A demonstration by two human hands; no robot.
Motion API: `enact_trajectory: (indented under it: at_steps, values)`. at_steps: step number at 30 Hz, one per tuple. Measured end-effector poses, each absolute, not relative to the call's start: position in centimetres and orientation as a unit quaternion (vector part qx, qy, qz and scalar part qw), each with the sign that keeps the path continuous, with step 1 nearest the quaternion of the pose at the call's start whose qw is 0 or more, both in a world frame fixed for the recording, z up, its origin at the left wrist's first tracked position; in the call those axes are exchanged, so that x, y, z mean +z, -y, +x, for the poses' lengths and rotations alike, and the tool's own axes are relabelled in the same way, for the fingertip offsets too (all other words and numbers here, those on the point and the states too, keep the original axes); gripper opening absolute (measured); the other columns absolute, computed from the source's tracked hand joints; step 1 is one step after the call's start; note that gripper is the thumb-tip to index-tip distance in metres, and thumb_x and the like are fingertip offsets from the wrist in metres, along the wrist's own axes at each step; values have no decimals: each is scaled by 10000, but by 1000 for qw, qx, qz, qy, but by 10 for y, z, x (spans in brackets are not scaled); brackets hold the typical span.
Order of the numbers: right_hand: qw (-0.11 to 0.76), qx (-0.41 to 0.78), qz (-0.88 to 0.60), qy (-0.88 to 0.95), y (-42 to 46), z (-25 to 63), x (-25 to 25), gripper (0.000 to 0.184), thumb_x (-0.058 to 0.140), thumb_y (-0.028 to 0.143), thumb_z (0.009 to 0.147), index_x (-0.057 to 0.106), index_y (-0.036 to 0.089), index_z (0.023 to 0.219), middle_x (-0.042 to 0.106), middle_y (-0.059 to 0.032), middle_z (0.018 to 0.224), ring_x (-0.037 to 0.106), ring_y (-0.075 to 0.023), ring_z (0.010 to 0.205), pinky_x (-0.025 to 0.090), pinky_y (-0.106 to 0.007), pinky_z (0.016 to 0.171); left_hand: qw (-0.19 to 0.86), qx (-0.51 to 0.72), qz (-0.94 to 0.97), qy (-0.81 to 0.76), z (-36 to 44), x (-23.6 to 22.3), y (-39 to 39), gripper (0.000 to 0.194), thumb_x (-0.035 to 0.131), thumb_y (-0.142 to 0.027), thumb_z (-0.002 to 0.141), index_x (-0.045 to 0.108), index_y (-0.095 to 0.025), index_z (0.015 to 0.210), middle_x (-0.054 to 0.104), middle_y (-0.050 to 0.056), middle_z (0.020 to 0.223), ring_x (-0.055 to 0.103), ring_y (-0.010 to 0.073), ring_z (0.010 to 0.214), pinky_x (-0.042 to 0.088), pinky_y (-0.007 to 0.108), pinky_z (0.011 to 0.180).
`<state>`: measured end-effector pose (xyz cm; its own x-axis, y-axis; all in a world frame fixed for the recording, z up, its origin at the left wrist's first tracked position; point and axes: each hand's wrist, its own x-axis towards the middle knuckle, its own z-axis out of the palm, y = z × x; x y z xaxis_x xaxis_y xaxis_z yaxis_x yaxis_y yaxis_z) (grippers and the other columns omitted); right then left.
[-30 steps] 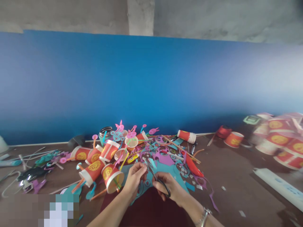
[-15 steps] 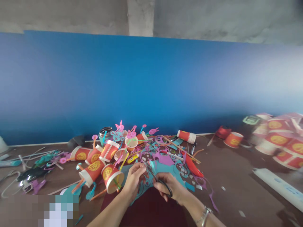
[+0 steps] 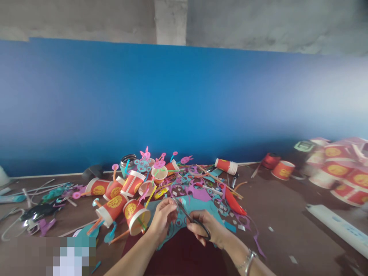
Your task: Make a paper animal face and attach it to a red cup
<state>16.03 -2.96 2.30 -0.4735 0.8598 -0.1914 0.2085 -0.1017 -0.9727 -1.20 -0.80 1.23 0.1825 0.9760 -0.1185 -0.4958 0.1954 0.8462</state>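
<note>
My left hand [image 3: 162, 220] pinches a sheet of teal paper [image 3: 184, 218] marked with printed circles, holding it up over a dark red sheet [image 3: 184, 255]. My right hand [image 3: 208, 229], with a metal watch on its wrist, is closed in the black handles of a pair of scissors [image 3: 191, 218]. The blades point up and left into the teal paper, close to my left fingertips.
Red paper cups [image 3: 115, 201] with coloured straws and paper cut-outs lie in a heap on the brown table [image 3: 287, 214] behind my hands. Purple and teal scraps [image 3: 201, 188] are scattered around. More red cups [image 3: 345, 172] pile up at far right, beside a white power strip [image 3: 339, 228].
My right hand with the scissors has drifted slightly down and right. My left hand keeps its pinch on the teal paper.
</note>
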Motion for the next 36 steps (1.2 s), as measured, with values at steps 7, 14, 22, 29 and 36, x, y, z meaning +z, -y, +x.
enact_trajectory:
  at_steps: [7,14,22,29,36]
  values:
    - [257,600,-435,620,27,168,23,226,609,368,709,546,152,735,480,73,451,412,-50,327,330,-153,333,699,542,319,-342,-13,11,8,210,694,-223,581,493,-171,618,473,-72,516,452,65,451,310,184,436]
    - [453,544,-420,568,24,157,19,419,728,423,623,505,190,890,540,10,716,519,-117,630,409,-203,522,690,540,317,-363,-7,4,9,250,707,-315,623,504,-169,618,525,-41,488,477,80,454,334,192,463]
    - [501,527,-477,494,21,150,16,293,659,278,588,480,195,804,407,76,563,338,-68,474,278,-198,458,672,451,413,-417,1,-1,10,269,658,-379,654,487,-176,608,514,-29,388,387,61,322,219,180,350]
    - [454,554,-473,513,20,162,22,253,595,194,583,494,188,815,378,85,535,326,-64,469,241,-199,452,549,457,497,-493,-3,-5,8,165,549,-116,588,516,-189,732,495,-80,457,359,58,309,246,177,345]
    - [404,564,-429,578,21,163,20,228,585,126,575,501,175,782,333,95,541,252,-44,450,195,-194,426,501,482,562,-449,-3,3,18,263,553,-143,679,622,-171,931,611,27,825,395,62,455,303,207,446]
